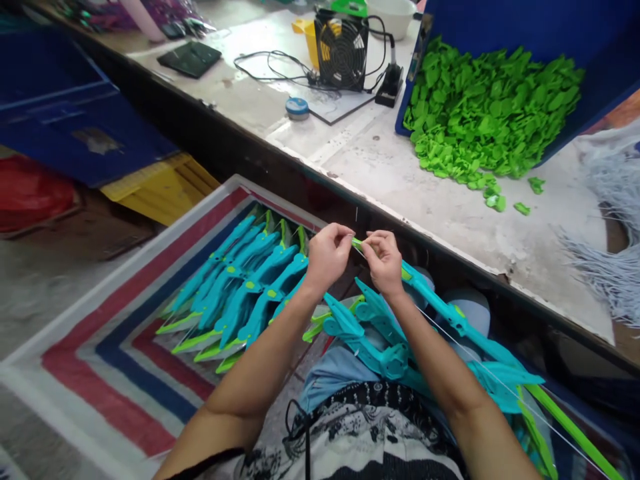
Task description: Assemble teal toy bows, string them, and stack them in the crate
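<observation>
Clock centred on fingertips. Left hand: forearm in from 7, fingers toward 3. Right hand: forearm in from 5, fingers toward 9. Around, left to right: red-white-blue striped sheet at 8, carrying a row of turquoise-and-lime plastic pieces, partly blocked by left forearm; black square fan at 12; bright-green leaf-shaped pieces heaped at 2. Long turquoise plastic bow with lime ends runs out to 4, partly behind right hand. Left: thumb and finger pinching its lime tip. Right: same, just beside; grip on thin white string unclear.
</observation>
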Demonstrator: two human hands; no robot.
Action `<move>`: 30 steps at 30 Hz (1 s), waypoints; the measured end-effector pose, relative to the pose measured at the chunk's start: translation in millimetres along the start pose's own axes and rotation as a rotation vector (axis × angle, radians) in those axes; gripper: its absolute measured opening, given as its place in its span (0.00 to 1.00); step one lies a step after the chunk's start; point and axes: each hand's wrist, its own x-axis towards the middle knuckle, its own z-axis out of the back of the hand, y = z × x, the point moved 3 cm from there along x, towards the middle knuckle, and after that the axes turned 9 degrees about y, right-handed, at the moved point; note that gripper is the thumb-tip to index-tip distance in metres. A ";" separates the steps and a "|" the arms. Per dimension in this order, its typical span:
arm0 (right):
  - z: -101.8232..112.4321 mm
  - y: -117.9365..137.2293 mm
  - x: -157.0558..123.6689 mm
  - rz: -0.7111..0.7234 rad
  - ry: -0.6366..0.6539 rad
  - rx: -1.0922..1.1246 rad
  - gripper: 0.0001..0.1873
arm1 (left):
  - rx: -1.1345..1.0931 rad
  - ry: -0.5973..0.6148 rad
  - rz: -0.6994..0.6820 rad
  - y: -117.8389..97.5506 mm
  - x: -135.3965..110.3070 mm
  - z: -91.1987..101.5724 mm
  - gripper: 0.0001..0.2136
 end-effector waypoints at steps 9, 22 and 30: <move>-13.3 -1.6 6.9 -0.051 -0.107 0.073 0.11 | -0.342 0.102 0.191 5.9 -4.3 -4.6 0.16; -10.9 3.2 4.1 0.130 0.037 -0.148 0.13 | -0.450 0.043 0.291 14.9 -3.3 -6.5 0.13; 3.7 7.3 12.7 0.191 0.169 -0.446 0.13 | -0.341 0.156 0.189 11.3 -8.2 -5.5 0.10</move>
